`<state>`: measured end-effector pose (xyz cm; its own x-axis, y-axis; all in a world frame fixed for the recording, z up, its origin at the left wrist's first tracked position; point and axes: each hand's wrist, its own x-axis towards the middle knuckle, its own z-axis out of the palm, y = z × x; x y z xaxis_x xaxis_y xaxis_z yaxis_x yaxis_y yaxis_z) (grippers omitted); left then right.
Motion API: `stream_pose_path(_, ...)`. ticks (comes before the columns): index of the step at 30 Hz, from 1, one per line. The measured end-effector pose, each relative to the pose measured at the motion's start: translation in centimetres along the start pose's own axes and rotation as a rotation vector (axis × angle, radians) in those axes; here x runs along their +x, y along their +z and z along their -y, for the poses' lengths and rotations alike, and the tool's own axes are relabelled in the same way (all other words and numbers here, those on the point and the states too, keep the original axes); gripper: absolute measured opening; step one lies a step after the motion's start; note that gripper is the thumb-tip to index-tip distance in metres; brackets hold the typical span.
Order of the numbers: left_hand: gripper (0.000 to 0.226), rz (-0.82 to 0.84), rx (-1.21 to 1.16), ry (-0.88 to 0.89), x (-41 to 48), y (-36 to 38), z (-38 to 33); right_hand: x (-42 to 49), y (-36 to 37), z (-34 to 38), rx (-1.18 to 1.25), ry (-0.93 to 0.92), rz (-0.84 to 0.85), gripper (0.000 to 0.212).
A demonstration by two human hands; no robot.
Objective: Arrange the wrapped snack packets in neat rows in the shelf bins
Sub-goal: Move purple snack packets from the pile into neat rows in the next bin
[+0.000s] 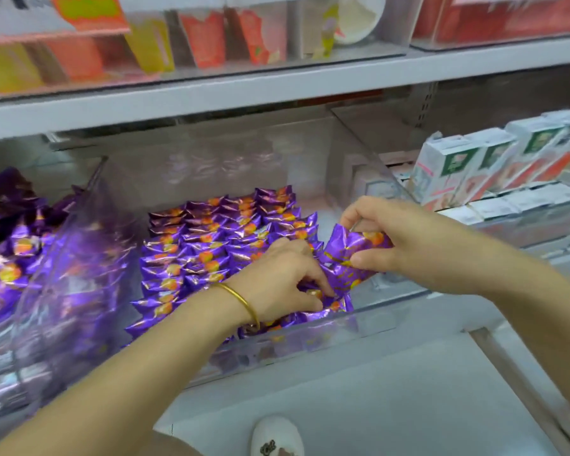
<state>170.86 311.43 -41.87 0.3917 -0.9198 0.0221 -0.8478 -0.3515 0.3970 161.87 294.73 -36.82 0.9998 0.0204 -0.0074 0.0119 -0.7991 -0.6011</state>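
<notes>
Right hand (408, 241) clamped on a bunch of purple packets (352, 258) above the front right corner of the clear bin (385, 319); left hand (277, 278) pinching loose packets (331, 306) just below. Risk: slick wrappers slip from the bunch, or my left wrist scuffs the finished rows (218, 238)

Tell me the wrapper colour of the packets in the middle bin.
The packets are shiny purple with orange-yellow marks, seen best in the head view.
</notes>
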Motion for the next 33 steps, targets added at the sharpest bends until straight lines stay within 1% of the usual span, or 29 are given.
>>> stream_pose_path(2, 0.025, -0.002, -0.031, 0.037, 0.3, -0.2, 0.3, -0.6, -0.5, 0.5, -0.010, 0.011, -0.042, 0.026)
stream_pose_path(4, 0.027, 0.037, 0.027, 0.063, 1.0, 0.0, 0.7, -1.4, -0.9, 0.8, 0.017, 0.011, -0.111, 0.025)
stream_pose_path(6, 0.040, 0.112, 0.114, 0.061, 2.0, 0.5, 0.9, -2.1, -1.0, 1.0, 0.039, 0.010, -0.150, 0.023)
stream_pose_path(8, 0.064, 0.199, 0.246, 0.055, 2.8, 0.9, 0.7, -2.7, -0.7, 1.0, 0.059, 0.030, -0.148, 0.024)
stream_pose_path(9, 0.072, 0.220, 0.307, 0.060, 3.1, 1.2, 0.7, -2.9, -0.6, 0.9, 0.072, 0.037, -0.137, 0.025)
stream_pose_path(10, 0.073, 0.217, 0.331, 0.063, 3.3, 1.4, 0.6, -3.1, -0.5, 0.8, 0.072, 0.040, -0.120, 0.025)
stream_pose_path(11, 0.066, 0.192, 0.304, 0.061, 3.5, 1.7, 0.6, -3.3, -0.5, 0.8, 0.059, 0.042, -0.102, 0.024)
stream_pose_path(13, 0.044, 0.125, 0.172, 0.067, 3.9, 1.9, 0.6, -3.4, -0.6, 0.7, 0.029, 0.045, -0.063, 0.023)
stream_pose_path(16, 0.019, 0.108, -0.003, 0.097, 4.3, 1.6, 0.8, -3.3, -0.5, 0.6, 0.003, 0.036, 0.003, 0.024)
stream_pose_path(19, 0.008, 0.141, -0.066, 0.085, 4.6, 0.9, 0.8, -2.9, 0.3, 0.7, -0.007, 0.038, 0.086, 0.024)
stream_pose_path(21, 0.007, 0.178, -0.067, 0.042, 4.5, 0.2, 0.5, -2.5, 0.9, 0.5, -0.019, 0.051, 0.138, 0.021)
stream_pose_path(25, 0.014, 0.220, -0.111, -0.071, 4.6, -0.4, 0.2, -1.8, 1.3, 0.2, 0.036, 0.098, 0.208, 0.021)
stream_pose_path(27, 0.025, 0.232, -0.151, -0.106, 4.5, -0.5, 0.3, -1.5, 1.4, 0.0, 0.027, 0.123, 0.236, 0.022)
stream_pose_path(29, 0.040, 0.231, -0.178, -0.098, 4.1, -0.7, 0.3, -1.1, 1.5, 0.0, 0.024, 0.147, 0.259, 0.022)
stream_pose_path(30, 0.044, 0.237, -0.187, -0.096, 3.8, -0.9, 0.3, -0.9, 1.6, -0.1, 0.031, 0.155, 0.265, 0.021)
stream_pose_path(32, 0.043, 0.259, -0.189, -0.096, 3.3, -1.0, 0.3, -0.6, 1.9, -0.2, 0.031, 0.161, 0.264, 0.017)
stream_pose_path(33, 0.039, 0.262, -0.188, -0.097, 3.0, -1.1, 0.4, -0.5, 2.0, -0.2, 0.032, 0.167, 0.259, 0.015)
